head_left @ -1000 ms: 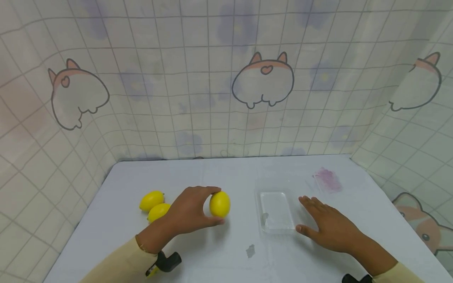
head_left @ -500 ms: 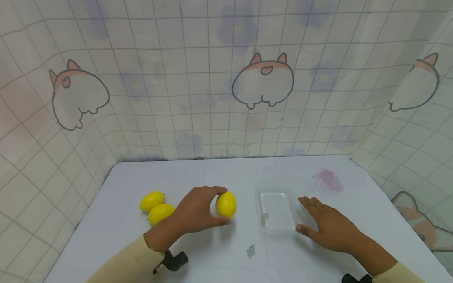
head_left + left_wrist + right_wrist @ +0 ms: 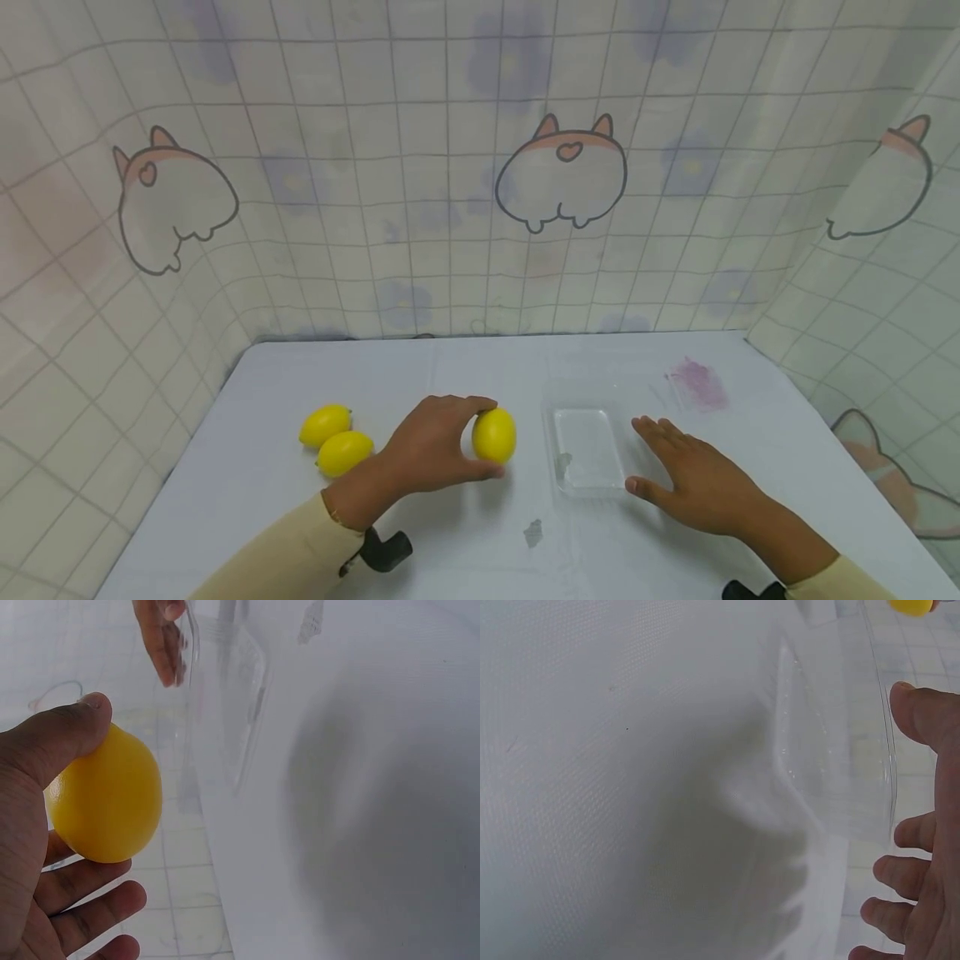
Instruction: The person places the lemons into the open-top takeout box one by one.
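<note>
Rightward since the earlier frames, the left hand (image 3: 431,447) is carrying a yellow lemon (image 3: 494,436) closer to the clear container (image 3: 588,450). It is pinching the fruit between thumb and fingertips — the lemon is hanging over the tabletop (image 3: 450,550), left of the container and apart from it. Fingers extended and gripping nothing, the right hand (image 3: 686,483) is staying at the container's right side — whether it is touching the rim, I cannot tell. Two more lemons (image 3: 345,453) are lying together at the left.
</note>
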Demonstrator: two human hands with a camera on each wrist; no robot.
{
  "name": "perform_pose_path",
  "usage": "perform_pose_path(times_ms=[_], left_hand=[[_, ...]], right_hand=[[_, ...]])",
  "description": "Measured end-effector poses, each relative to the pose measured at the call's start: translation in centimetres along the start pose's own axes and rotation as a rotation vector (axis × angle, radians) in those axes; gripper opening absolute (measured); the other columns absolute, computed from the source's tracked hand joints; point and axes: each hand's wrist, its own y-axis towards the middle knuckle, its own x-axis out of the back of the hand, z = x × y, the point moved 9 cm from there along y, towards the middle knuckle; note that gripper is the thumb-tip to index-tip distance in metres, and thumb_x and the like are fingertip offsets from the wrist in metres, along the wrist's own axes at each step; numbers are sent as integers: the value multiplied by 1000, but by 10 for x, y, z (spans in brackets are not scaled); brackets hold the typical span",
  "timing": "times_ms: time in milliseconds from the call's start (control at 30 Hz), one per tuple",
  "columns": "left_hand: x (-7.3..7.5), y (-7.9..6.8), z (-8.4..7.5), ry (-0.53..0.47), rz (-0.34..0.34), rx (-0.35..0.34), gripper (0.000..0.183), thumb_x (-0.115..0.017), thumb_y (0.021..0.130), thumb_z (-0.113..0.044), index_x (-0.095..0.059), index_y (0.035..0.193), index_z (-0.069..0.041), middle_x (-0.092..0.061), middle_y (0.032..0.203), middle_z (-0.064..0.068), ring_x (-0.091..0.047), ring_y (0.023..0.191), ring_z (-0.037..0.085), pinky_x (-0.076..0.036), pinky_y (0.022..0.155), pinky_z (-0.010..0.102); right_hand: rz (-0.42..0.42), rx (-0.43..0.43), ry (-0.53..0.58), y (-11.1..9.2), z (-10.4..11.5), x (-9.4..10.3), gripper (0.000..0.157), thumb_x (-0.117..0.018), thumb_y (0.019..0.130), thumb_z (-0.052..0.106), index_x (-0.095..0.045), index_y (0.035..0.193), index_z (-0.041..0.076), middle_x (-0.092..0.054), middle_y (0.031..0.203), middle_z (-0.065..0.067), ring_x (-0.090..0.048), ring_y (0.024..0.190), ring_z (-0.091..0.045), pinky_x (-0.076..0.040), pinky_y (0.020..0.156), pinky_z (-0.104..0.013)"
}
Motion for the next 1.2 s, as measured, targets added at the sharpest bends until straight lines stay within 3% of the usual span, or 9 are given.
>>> perform_pose_path(times_ms=[1200], left_hand=[[-28, 18, -21, 0, 29, -27, 81, -83, 76, -63, -61, 142, -20, -67, 130, -7, -61, 110, 19, -47, 102, 43]], right_hand=[[-7, -3, 0, -2, 0, 2, 89, -57, 95, 68, -38, 157, 7, -43, 157, -18, -40, 141, -46, -40, 104, -67]])
